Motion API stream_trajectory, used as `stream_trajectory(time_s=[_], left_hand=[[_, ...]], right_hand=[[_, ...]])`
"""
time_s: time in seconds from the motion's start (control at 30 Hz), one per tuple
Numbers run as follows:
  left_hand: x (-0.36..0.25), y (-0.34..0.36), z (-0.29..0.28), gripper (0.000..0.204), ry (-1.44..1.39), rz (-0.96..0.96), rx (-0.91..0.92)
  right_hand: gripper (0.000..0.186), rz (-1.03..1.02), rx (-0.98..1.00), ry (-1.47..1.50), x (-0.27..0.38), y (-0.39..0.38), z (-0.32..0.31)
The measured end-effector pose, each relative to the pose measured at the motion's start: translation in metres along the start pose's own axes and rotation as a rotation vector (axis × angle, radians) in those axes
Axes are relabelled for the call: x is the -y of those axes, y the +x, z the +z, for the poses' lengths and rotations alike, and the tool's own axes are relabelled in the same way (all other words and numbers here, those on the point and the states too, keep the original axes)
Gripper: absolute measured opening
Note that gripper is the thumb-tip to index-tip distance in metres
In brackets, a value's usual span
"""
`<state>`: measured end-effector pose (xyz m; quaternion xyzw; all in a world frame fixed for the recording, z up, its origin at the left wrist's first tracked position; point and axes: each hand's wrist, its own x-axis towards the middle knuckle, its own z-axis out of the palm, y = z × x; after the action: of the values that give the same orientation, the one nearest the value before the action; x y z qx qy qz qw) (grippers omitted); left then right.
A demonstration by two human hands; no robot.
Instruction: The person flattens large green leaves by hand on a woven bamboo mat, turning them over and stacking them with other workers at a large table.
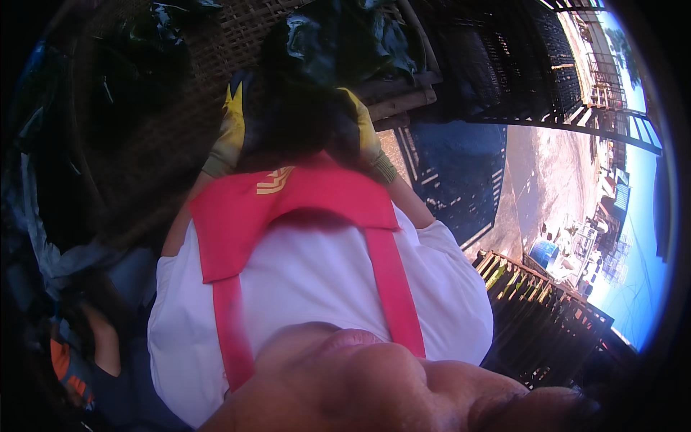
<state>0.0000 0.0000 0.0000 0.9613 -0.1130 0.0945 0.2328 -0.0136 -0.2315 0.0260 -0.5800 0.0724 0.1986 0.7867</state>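
Glossy dark sheet (327,47), 12 o'clock | left hand (235,119) at 11, right hand (365,131) near 12, can't tell whether fingers pinch | best handled evenly, sides level!

Two hands (232,124) (365,128), one apron (309,189), perhaps two sheets (327,45)

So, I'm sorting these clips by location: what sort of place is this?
Probably a partly shaded outdoor work yard: there's a woven tray bearing dark, glossy material, with sunlit open ground and a blue container beyond.
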Motion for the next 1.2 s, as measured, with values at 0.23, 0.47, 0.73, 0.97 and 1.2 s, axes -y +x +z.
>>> stream_trajectory(time_s=[0.23, 0.47, 0.73, 0.97, 1.2], left_hand=[[0.020, -0.005, -0.023, 0.035, 0.205, 0.507, -0.002], [0.038, -0.010, -0.030, 0.039, -1.093, -0.176, 0.294], [0.091, 0.013, -0.004, 0.045, -1.115, -0.156, 0.209], [0.013, 0.147, -0.050, 0.039, -1.821, -0.400, 0.011], [0.111, 0.282, 0.025, 0.040, -1.636, -0.831, -0.222]], right_hand=[[0.026, -1.059, 0.197, -0.620, 0.075, 0.019, 0.034], [0.028, -0.504, -0.005, -0.093, 0.089, 0.019, 0.048], [0.037, -0.291, 0.334, -0.292, 0.094, 0.057, 0.050], [0.037, -0.266, 0.236, 0.050, 0.123, 0.168, 0.014], [0.037, -0.501, 0.060, -1.274, 0.131, 0.301, -0.008]])
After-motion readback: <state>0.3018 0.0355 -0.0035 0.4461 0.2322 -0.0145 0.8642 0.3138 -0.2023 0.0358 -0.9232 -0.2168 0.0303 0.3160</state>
